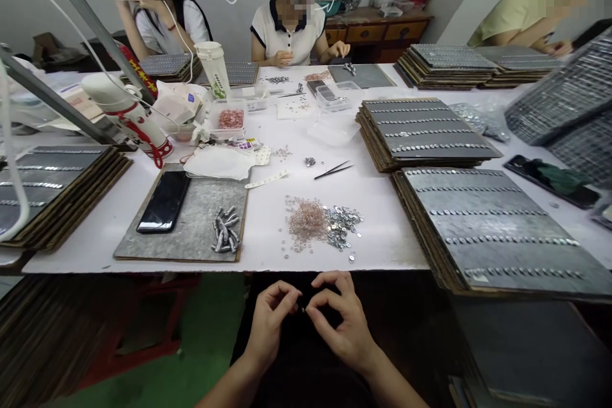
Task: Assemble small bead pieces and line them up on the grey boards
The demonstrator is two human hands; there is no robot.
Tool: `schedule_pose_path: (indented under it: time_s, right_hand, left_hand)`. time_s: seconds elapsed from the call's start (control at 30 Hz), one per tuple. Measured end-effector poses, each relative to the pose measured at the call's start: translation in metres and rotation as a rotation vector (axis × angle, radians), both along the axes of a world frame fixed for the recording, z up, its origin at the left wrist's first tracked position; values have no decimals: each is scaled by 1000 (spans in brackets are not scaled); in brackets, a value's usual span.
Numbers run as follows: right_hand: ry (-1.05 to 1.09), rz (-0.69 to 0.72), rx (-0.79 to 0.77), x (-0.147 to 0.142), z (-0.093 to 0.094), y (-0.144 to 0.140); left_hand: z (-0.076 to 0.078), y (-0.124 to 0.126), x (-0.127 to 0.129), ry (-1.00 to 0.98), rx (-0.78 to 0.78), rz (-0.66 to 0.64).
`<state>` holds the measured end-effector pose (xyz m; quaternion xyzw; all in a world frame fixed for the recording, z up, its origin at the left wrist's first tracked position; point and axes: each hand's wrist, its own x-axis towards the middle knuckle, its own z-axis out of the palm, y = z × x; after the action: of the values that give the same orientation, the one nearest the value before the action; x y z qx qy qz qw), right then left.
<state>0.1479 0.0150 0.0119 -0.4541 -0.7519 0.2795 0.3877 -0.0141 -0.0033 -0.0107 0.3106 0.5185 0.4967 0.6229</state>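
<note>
My left hand (270,325) and my right hand (342,322) meet below the table's front edge, over my lap. Their fingertips pinch a tiny dark part (302,309) between them; what it is cannot be made out. On the white table (382,204) just beyond lies a heap of pink and silver small discs (320,223). Black tweezers (333,170) lie behind the heap. To the left, a grey board (191,229) carries a black phone (165,201) and a cluster of small silver stacked pieces (225,231).
Stacks of grey boards with rows of silver discs stand right (492,229), farther right (425,131) and left (52,185). A white lamp (127,111), a cup (213,67) and a box of pink parts (231,120) sit mid-left. Three other people work at the far side.
</note>
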Motion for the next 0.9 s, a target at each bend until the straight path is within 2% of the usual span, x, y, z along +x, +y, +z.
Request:
schedule_pose_path:
  time_s: [0.1, 0.23, 0.3, 0.53, 0.8, 0.9]
  right_hand:
    - [53, -79, -5, 0, -2, 0]
    - [88, -162, 35, -2, -5, 1]
    - [87, -158, 51, -3, -6, 1]
    - [45, -129, 89, -6, -3, 3]
    - [-71, -45, 116, -1, 0, 2]
    - [-78, -92, 135, 5, -2, 5]
  left_hand:
    - [0, 0, 0, -11, 3, -18]
    - [3, -3, 1, -48, 16, -175]
    - [4, -4, 3, -50, 41, -202]
    - [5, -3, 3, 54, 88, -96]
    - [8, -2, -1, 155, 112, -73]
    - [10, -3, -1, 218, 143, -82]
